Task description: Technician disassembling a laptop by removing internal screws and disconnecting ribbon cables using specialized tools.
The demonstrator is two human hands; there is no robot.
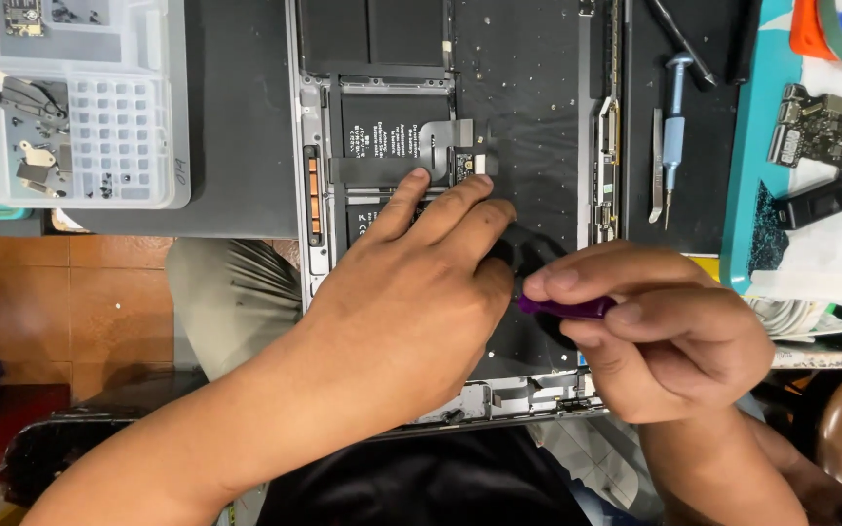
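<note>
An opened laptop (pixel 528 107) lies bottom-up on the dark tabletop (pixel 236 127), its black battery cells and bare inner panel showing. The left hand (pixel 421 292) rests flat on the laptop's inside, fingers together and stretched toward a small flat cable near the middle; it grips nothing that I can see. Just beside it, touching at the fingertips, the right hand (pixel 655 321) is pinched shut on a small purple tool (pixel 567 308), held between thumb and forefinger over the black panel. To the right lie a blue screwdriver (pixel 673 136) and metal tweezers (pixel 656 166). A clear parts tray (pixel 99 107) sits at far left, and a loose circuit board (pixel 830 131) at far right.
</note>
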